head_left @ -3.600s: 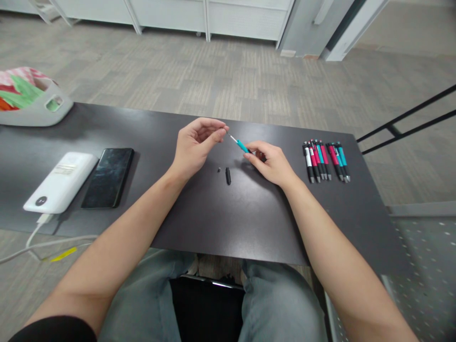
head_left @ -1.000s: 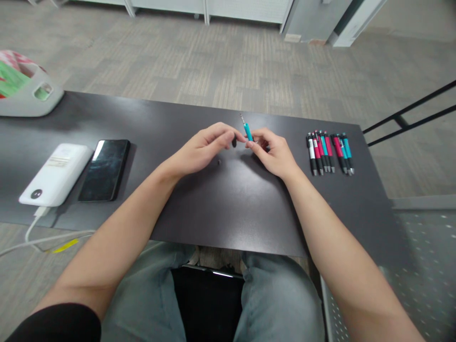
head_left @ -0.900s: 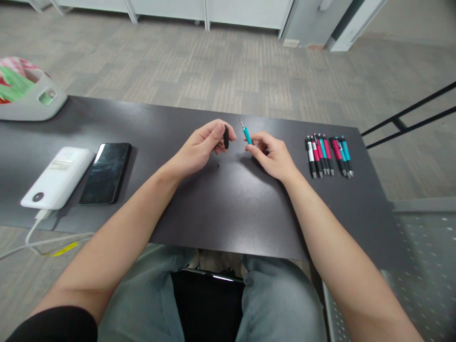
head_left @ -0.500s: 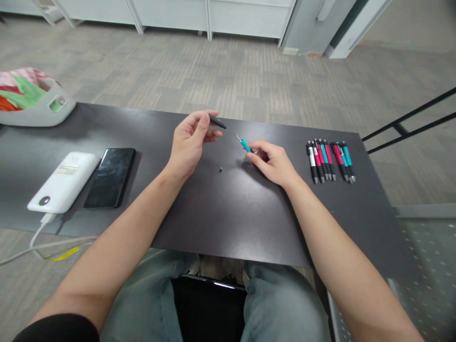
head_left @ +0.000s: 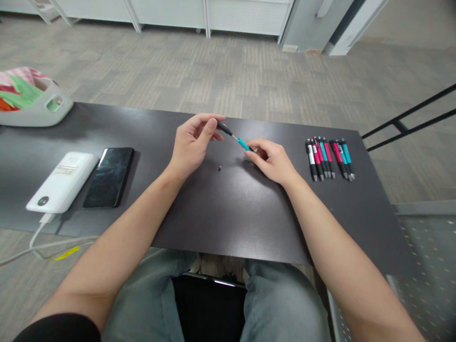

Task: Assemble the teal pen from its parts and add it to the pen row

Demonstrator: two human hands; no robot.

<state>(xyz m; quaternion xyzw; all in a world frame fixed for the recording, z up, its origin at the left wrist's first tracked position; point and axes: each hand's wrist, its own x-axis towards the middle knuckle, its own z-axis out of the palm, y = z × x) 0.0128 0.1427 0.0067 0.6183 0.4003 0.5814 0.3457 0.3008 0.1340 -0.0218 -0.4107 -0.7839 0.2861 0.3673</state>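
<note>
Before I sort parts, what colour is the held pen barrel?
The pen barrel is teal; see head view.

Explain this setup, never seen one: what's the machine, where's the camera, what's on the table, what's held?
No machine here: just a person's two bare hands, seen by a head-worn camera looking forward and down. The left hand holds a black tube; the right hand holds a teal pen barrel, its thin metallic end pointing into line with the tube. On the dark table: a tiny part between the forearms, pens to the right, and a black phone, a cabled white device and a pale basket to the left.
</note>
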